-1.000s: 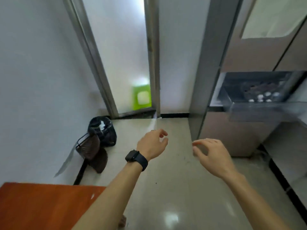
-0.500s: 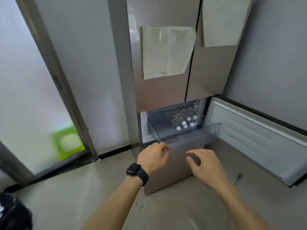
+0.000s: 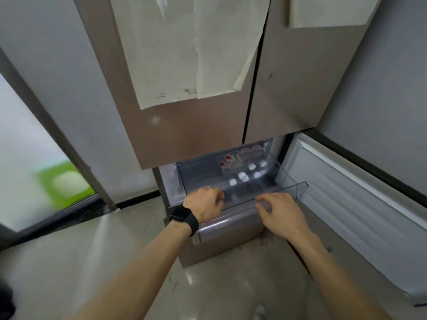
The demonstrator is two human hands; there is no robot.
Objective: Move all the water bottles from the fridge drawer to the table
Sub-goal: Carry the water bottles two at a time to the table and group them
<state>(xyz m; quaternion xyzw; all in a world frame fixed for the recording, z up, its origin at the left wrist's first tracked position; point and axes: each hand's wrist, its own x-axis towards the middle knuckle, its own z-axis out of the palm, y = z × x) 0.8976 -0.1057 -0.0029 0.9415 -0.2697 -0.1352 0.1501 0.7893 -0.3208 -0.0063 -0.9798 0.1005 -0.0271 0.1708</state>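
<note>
The clear fridge drawer (image 3: 300, 188) stands pulled out under the brown upper doors. Several water bottles (image 3: 242, 176) with white caps stand upright in its right back part, some with red labels. My left hand (image 3: 205, 205), with a black watch on the wrist, hovers at the drawer's front left edge, fingers loosely curled and holding nothing. My right hand (image 3: 280, 211) reaches over the drawer's front wall, fingers loosely bent and empty. Neither hand touches a bottle. The table is out of view.
The lower fridge door (image 3: 360, 215) hangs open to the right, its white inner lining facing me. Papers (image 3: 191, 47) are stuck on the upper doors. A frosted glass door (image 3: 41, 172) is at the left. Glossy floor (image 3: 69, 262) lies below.
My view has swung from the floor and glass door to the fridge and closed in on it. Both hands have moved forward up to the drawer's front edge.
</note>
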